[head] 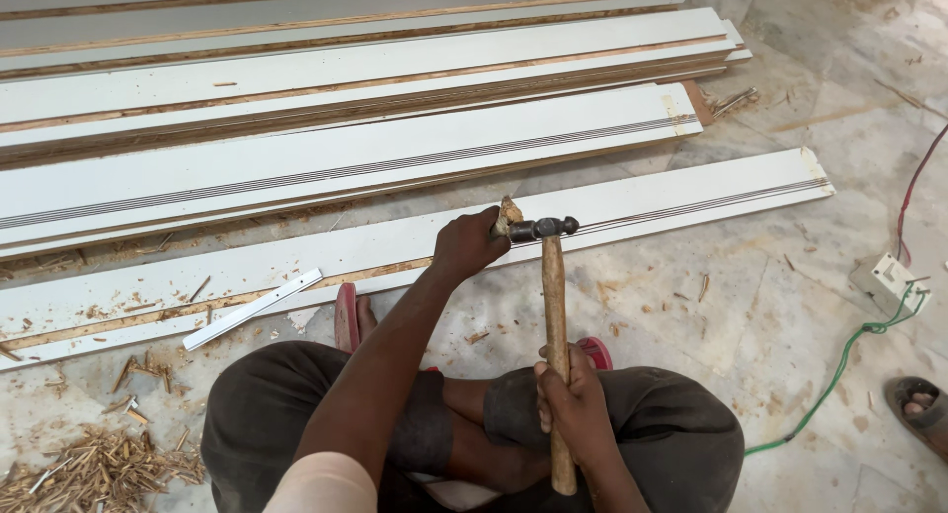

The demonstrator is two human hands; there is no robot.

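Shavings (94,469) at 8 o'clock: pale, splintery wood chips heaped on the floor (750,306), which is grey stone, dusty, littered with slivers. Just right of them a thin flat white strip (252,309) lies loose by the board's near edge. Board (681,199): long, flat, white-faced with raw brown edge and dark grooved lines, running from 9 to 2 o'clock across the floor. More white boards (326,98) stacked behind it at 11–12 o'clock, same laminate face, ply edges showing. Left hand (466,244) near centre, grip clamped on a chisel (509,215) with a battered, frayed wooden top, held on the board's near edge. Hammer (555,315): dark metal ball-peen head touching the chisel top, long worn wooden handle running down to 6 o'clock. Right hand (573,404) grip closed around the lower handle. Person sits cross-legged, dark trousers, red sandals (346,315). At 3 o'clock a white square socket box (894,276) on the floor, with green cable (839,370) and red cable (913,192). Another person's sandalled foot (920,404) at 4 o'clock.
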